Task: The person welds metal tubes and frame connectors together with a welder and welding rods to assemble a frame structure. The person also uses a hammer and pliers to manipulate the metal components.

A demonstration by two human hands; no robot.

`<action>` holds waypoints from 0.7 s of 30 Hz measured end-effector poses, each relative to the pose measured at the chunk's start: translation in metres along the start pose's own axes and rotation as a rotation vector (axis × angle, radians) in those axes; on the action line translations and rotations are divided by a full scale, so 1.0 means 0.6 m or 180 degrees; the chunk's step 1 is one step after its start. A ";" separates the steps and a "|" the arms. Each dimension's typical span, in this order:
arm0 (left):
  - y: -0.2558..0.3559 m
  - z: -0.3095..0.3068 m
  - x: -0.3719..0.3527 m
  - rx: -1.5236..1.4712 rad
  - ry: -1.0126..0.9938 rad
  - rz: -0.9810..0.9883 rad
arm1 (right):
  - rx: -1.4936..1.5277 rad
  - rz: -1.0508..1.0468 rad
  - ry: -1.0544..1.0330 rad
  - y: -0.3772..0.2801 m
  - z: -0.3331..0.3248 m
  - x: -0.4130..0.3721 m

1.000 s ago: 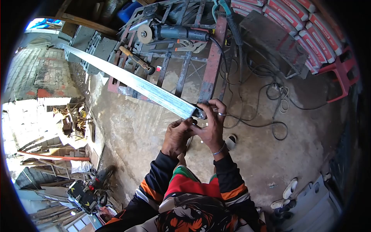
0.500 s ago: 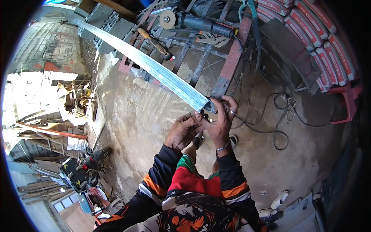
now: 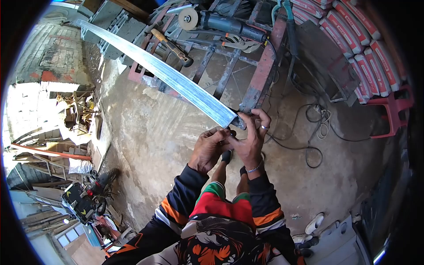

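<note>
A long silvery metal bar (image 3: 163, 75) runs from the upper left down to my hands, with a small dark piece (image 3: 239, 122) at its near end. My right hand (image 3: 250, 143) has its thumb and forefinger closed around that end. Beside it, my left hand (image 3: 208, 149) is closed in a pinch just below the bar's end. A small dark round part (image 3: 232, 132) shows between the fingertips of both hands; which hand bears it is hard to make out.
On a red and grey metal frame (image 3: 264, 66) beyond the bar lie an angle grinder (image 3: 229, 25), pliers (image 3: 240, 44) and a hammer (image 3: 172, 47). Black cable (image 3: 314, 152) loops over the floor. Stacked bags (image 3: 349, 33), a red plastic chair (image 3: 393, 112) and a motorbike (image 3: 90, 194) stand around.
The view has shifted slightly, so the frame, bags and chair appear a little further left. Both hands keep nearly the same pose at the bar's end.
</note>
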State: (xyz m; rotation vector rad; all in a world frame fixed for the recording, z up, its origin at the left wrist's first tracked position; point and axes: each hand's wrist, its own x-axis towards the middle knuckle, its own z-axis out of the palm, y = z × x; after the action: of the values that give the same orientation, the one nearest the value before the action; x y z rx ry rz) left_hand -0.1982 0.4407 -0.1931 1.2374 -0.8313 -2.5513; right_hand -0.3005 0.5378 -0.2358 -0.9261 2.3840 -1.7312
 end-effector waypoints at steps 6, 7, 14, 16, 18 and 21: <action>0.006 -0.002 0.001 0.0021 -0.0065 -0.0025 | 0.0048 0.0036 0.0005 0.000 0.002 -0.001; 0.006 -0.004 0.001 0.0030 -0.0067 -0.0034 | 0.0051 0.0029 0.0018 0.002 0.003 -0.002; 0.019 -0.005 0.005 0.0158 -0.0102 -0.0098 | 0.0151 0.0086 0.0097 0.001 0.008 -0.007; 0.018 -0.008 0.007 0.0231 -0.0117 -0.0078 | 0.0152 0.0085 0.0109 0.001 0.009 -0.006; 0.015 -0.007 0.010 0.0281 -0.0083 -0.0010 | 0.0146 0.0083 0.0125 0.001 0.008 -0.006; 0.016 -0.002 0.007 0.0345 -0.0076 -0.0001 | 0.0126 0.0010 0.0124 0.002 0.007 -0.007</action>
State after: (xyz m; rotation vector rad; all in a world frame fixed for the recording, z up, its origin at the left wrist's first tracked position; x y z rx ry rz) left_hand -0.2005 0.4306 -0.1913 1.2392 -0.9864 -2.5566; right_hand -0.2962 0.5362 -0.2396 -0.8914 2.3639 -1.8047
